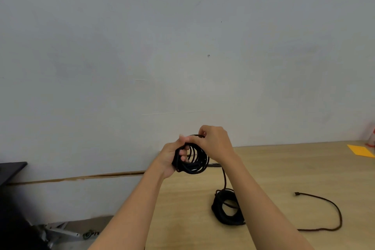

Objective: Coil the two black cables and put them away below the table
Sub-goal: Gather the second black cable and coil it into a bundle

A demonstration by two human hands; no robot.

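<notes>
- Head view: left hand [170, 160] clenched round a coil of thin black cable [192, 169], held above the far left corner of the light wooden table [182, 209].
- Right hand [215, 144] pinches the coil's top loop.
- Second black braided cable bundle [216, 208] lies mid-table, its tail trailing right.

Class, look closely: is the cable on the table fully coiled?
No, the cable forms a coil on the table, but a long loose end trails to its right.

Head-worn wide-angle view, forward and down, close over table [284, 170], toward wall [182, 46].
</notes>
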